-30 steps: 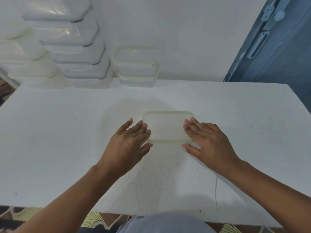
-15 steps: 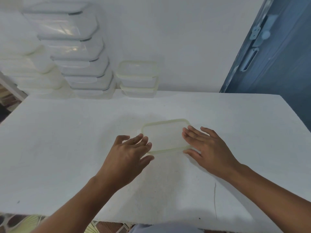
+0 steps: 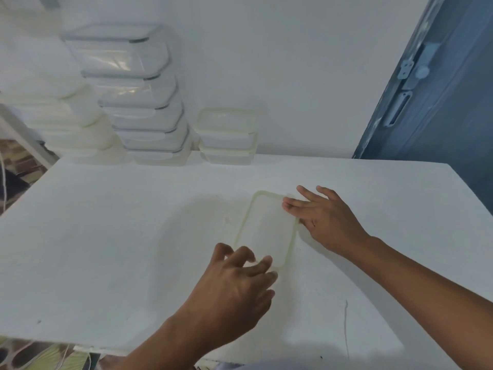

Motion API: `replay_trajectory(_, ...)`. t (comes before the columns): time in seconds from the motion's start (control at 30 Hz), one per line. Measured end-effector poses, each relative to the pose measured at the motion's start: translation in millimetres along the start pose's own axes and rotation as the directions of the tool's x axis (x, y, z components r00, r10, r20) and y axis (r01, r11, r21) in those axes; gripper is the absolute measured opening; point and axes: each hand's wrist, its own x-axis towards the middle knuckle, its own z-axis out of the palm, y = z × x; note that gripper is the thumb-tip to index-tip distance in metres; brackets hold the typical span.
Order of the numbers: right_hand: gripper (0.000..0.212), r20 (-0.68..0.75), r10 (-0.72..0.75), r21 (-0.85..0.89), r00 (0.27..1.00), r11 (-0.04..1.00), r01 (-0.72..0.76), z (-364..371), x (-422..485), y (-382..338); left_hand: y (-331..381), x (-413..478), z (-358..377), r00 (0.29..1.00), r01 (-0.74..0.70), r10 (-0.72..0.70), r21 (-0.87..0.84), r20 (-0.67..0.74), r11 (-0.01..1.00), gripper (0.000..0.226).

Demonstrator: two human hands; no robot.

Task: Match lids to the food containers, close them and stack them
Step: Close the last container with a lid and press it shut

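Head view: the left hand is at the near short end of the lid. Its fingers are bent and a little apart, but blur hides if they pinch the rim or only touch it. The lid, clear with a pale yellow rim, lies flat on the white table. The right hand is at the far right corner of the lid, with fingers straight and spread and the tips on the rim. I judge this is the matching step: the lid has no container under it yet. The next move probably calls for a container of the same shape, then pressing down all round the rim. Behind the lid to the left stand a stack of white containers and a stack of glass containers. Straight behind it are two small closed containers with the same yellow rim, against a white wall. Far right of the lid is a blue door.
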Motion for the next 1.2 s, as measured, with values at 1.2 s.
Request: replay_trajectory(1.2,0.066,0.394,0.204,0.063,0.896,0.967,-0.247,-52.4,-22.6,-88.2,-49.1,5.0,6.5,0.999,0.018,-0.017,0.028,-0.043,0.999,0.024)
